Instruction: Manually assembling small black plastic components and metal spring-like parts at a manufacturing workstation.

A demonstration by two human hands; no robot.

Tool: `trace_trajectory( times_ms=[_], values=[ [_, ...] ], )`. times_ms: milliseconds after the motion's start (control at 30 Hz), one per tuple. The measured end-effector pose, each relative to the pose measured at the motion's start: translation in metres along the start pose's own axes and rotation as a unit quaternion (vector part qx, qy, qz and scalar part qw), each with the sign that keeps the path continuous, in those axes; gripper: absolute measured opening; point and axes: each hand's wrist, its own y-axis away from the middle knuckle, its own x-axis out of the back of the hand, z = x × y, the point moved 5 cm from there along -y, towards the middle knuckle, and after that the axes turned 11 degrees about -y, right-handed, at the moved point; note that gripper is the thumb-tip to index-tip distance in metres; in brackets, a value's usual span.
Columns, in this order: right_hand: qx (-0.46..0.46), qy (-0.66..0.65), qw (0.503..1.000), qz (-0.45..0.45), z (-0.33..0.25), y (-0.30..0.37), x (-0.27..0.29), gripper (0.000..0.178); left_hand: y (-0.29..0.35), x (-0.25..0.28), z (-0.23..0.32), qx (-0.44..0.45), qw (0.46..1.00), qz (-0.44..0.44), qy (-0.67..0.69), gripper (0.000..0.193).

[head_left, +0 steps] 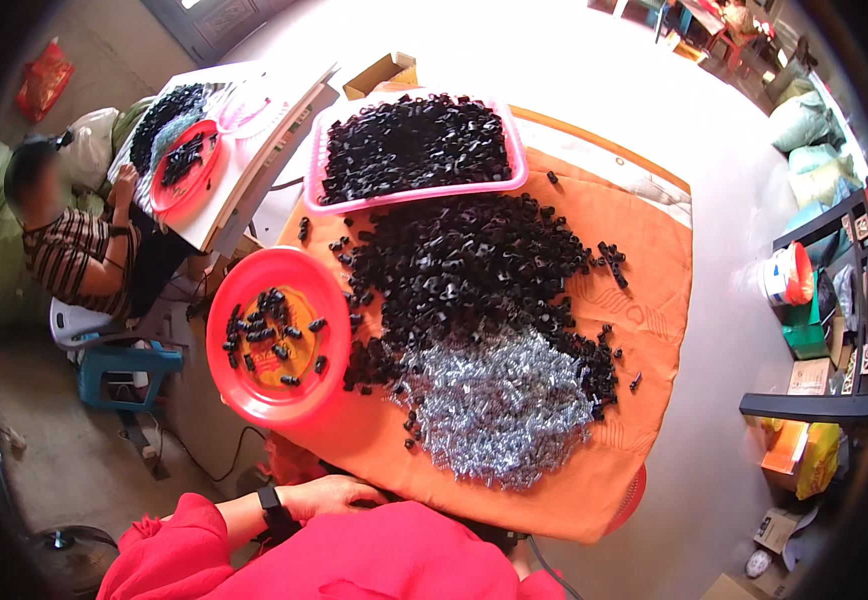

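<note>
At the near edge of the orange-covered table [644,290], my left hand [334,494] lies low in front of my body, a black band on its wrist. Its fingertips are hidden, so what they hold, if anything, does not show. My right hand is out of sight. Closest to the table's front is a heap of small shiny metal screws or pins [499,410]. Behind it spreads a large pile of small black plastic parts [464,260]. On the left, a red round tray [226,385] carries several black pieces. A pink rectangular basket [420,197] full of black parts stands at the back.
Another person [79,250] sits at a white table [204,215] on the left, with similar parts and a red tray. A blue stool [129,375] stands below. On the right are a dark metal frame [809,405], a white-and-red bucket [789,275] and several bags. A cable crosses the floor.
</note>
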Motion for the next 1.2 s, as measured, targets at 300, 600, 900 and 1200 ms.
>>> trace_trajectory(
  times_ms=[300, 600, 900, 1200],
  values=[
    [0.002, -0.037, 0.991, 0.126, -0.147, -0.012, -0.019, 0.047, -0.001, -0.021, 0.009, -0.061, 0.979, 0.192, -0.033, 0.029],
    [-0.035, 0.058, 0.960, 0.272, -0.170, 0.144, 0.016, 0.025, 0.035, 0.058, 0.050, -0.133, 0.819, 0.557, -0.042, 0.014],
    [0.301, 0.071, 0.784, 0.538, -0.372, 0.256, 0.001, 0.033, 0.001, 0.105, 0.072, -0.079, 0.735, 0.646, -0.190, 0.044],
    [0.575, 0.446, 0.678, 0.104, -0.621, 0.074, -0.224, 0.040, -0.017, 0.128, 0.067, -0.035, 0.734, 0.656, -0.174, 0.048]
  ],
)
